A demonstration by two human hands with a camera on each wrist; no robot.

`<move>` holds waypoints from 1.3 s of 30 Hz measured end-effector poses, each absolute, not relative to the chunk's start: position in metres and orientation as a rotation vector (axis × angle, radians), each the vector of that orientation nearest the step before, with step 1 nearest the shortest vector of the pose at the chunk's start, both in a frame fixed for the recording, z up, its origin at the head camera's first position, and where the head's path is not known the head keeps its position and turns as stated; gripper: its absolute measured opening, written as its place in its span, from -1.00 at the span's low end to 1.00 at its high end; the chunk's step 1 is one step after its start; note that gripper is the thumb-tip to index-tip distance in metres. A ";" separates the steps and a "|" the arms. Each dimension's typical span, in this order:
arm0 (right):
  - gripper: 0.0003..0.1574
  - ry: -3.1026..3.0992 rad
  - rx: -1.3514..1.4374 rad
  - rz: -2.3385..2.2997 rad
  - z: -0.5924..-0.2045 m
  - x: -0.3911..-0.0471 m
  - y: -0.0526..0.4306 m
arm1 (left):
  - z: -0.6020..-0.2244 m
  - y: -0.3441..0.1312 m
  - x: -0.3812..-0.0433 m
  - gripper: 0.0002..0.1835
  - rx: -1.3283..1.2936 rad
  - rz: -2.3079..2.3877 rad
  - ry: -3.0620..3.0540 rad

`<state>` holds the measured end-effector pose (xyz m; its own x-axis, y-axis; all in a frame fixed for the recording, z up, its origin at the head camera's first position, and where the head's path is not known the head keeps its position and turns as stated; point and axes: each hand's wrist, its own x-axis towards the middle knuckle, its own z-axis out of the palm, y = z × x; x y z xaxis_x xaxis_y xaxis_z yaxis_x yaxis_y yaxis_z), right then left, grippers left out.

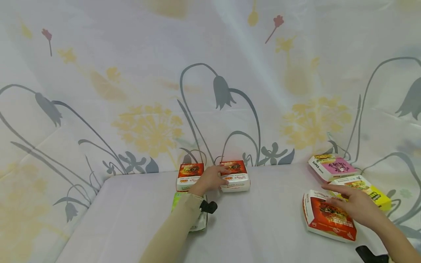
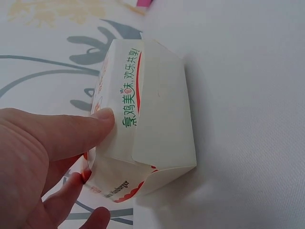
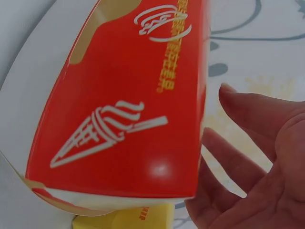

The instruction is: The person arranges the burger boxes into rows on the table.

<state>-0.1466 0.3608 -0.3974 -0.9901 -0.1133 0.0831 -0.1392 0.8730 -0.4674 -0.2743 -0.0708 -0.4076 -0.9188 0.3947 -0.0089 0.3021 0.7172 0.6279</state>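
1. Right hand (image 1: 356,206), fingers loosely extended, at the edge of the red box (image 1: 330,221) on the surface (image 1: 263,226).
2. Green-and-white box (image 1: 199,223), partly hidden by the left sleeve (image 1: 174,228).
3. Yellow box (image 1: 378,197), behind the red one.
4. Left hand (image 1: 210,179) grips one end of a white-and-red box (image 1: 237,178); a similar box (image 1: 189,176) sits leftward.
5. Pink box (image 1: 338,166), near the flowered cloth (image 1: 269,120).

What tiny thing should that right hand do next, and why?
I'd suggest curling the right hand gently round the red box. Its fingers look outstretched by that box rather than wrapped round it, and the right wrist view shows a gap beside the thumb. This box also lies nearer the person than the pink box and yellow box.
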 end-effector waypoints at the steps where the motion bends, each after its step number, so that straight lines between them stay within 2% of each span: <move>1: -0.35 -3.003 0.205 0.752 -0.398 -0.147 0.361 | -0.408 -0.071 -0.274 -0.56 0.574 0.975 2.777; 10: -0.43 -3.068 0.212 0.719 -0.400 -0.152 0.363 | -0.408 -0.070 -0.275 -0.55 0.574 0.973 2.773; 26: -0.17 -3.119 0.066 0.948 -0.406 -0.150 0.364 | -0.412 -0.072 -0.276 -0.55 0.581 0.981 2.784; 39: -0.12 -3.128 -0.015 1.060 -0.411 -0.150 0.351 | -0.412 -0.071 -0.277 -0.56 0.602 0.946 2.801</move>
<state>-0.1502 0.3506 -0.4110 -0.9871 -0.0427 -0.1546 0.0602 0.7951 -0.6035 -0.2768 -0.0715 -0.4121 -0.9129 0.4082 0.0095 0.3303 0.7246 0.6048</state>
